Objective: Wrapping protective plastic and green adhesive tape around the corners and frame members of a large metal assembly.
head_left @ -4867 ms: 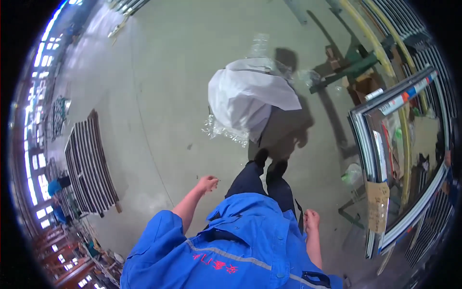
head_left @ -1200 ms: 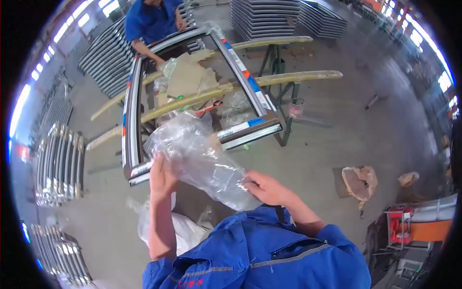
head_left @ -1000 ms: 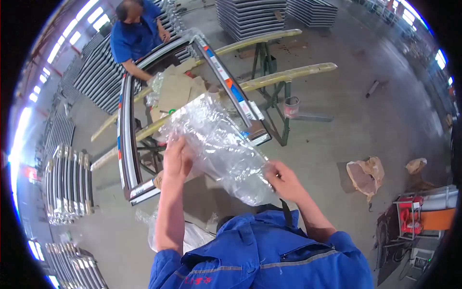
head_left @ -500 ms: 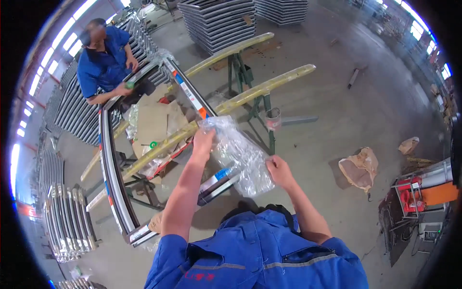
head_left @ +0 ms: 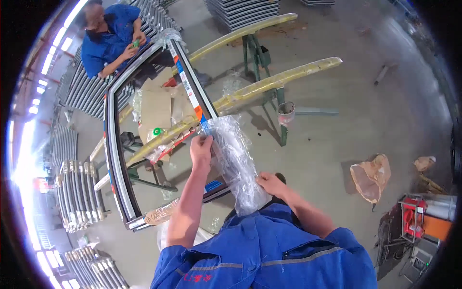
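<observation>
Plastic sheet (head_left: 236, 159): clear, thin and shiny, full of wrinkles. It sits over the near right corner of the big window frame (head_left: 186, 86), in front of the person's belly. I cannot tell if it goes all the way around the bars.

Left hand (head_left: 201, 147): its fingers and thumb pinch the left edge of the plastic, close to the frame's side bar.

Right hand (head_left: 272, 184): its fingers and thumb are closed on the right edge of the plastic, lower down and nearer the body.

Big frame: it lies flat on two long beams (head_left: 298, 73) with yellow wrap. Green legs (head_left: 281, 118) hold them up. Brown tape (head_left: 161, 213) goes around its near bar.

Inside the frame's hole: brown cardboard (head_left: 156, 106) shows, and a small round green thing (head_left: 157, 131).

Co-worker (head_left: 108, 41): stands at the far left side of the frame, in blue, holding something little and green (head_left: 136, 43).

Floor on the right: a can (head_left: 286, 110) near the green legs, and crumpled brown paper (head_left: 370, 178) well apart.
</observation>
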Motion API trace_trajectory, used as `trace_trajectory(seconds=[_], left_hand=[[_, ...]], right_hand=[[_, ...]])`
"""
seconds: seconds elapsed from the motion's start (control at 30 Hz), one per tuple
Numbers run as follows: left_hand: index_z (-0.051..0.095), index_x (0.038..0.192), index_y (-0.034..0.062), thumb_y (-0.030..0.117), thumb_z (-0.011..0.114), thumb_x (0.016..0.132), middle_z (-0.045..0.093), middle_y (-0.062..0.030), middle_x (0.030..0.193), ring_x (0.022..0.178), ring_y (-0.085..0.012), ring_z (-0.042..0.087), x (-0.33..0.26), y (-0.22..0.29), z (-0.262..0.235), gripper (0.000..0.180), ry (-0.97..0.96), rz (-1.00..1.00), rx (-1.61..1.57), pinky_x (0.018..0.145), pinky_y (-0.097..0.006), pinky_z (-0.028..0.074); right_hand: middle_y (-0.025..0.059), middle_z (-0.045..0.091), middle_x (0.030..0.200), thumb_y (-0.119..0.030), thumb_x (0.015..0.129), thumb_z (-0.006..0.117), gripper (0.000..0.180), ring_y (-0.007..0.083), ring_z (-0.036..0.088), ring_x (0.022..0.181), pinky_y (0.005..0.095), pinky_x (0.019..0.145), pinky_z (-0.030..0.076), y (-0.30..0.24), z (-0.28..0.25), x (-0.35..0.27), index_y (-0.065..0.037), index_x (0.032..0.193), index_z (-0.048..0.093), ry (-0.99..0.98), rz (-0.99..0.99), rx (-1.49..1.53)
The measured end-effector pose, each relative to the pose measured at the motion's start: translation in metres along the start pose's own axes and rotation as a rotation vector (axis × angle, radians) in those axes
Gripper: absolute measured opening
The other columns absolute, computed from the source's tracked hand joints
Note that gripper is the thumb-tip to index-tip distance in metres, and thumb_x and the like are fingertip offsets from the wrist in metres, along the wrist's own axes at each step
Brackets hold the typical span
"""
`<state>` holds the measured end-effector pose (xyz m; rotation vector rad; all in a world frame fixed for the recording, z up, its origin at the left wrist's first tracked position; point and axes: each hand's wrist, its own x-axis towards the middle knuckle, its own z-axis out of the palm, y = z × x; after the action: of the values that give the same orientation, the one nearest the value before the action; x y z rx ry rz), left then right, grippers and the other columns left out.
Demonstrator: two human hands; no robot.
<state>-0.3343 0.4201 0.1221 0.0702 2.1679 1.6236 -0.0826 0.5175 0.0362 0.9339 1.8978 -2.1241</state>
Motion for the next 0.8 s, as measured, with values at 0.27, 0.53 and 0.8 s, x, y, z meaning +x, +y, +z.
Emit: trace_trajectory(seconds=[0.27,0.53,0.8], left_hand=[[0.06,0.085,0.0055,0.021,0.073,0.088,0.051,0.0036,0.068,0.054,-0.0058,0.045,-0.001,0.0,-0.004,0.02,0.11,0.086,0.067,0.047,-0.025,0.035],[0.06,0.086,0.0059,0.016,0.073,0.088,0.053,0.0051,0.068,0.054,-0.0037,0.043,-0.003,0.015,-0.001,0.016,0.059,0.056,0.18,0.049,-0.022,0.033],[0.058,0.085,0.0059,0.017,0.068,0.092,0.05,0.0054,0.067,0.052,-0.0043,0.04,-0.007,0.018,0.01,0.017,0.131,0.023,0.155,0.048,-0.023,0.032]], right_hand=[[0.0021,0.061,0.082,-0.022,0.09,0.062,0.025,0.0136,0.055,0.075,0.0314,0.066,0.045,0.032,-0.003,0.05,0.001,0.099,0.063,-0.301,-0.13,-0.036],[0.0005,0.059,0.086,-0.037,0.092,0.064,0.04,0.0095,0.052,0.072,0.0296,0.064,0.044,-0.055,-0.018,0.121,-0.001,0.111,0.062,-0.071,-0.156,0.391],[0.004,0.062,0.079,-0.035,0.099,0.057,0.037,0.0117,0.052,0.075,0.031,0.067,0.045,-0.061,0.015,0.146,0.001,0.095,0.065,0.23,-0.129,0.392]])
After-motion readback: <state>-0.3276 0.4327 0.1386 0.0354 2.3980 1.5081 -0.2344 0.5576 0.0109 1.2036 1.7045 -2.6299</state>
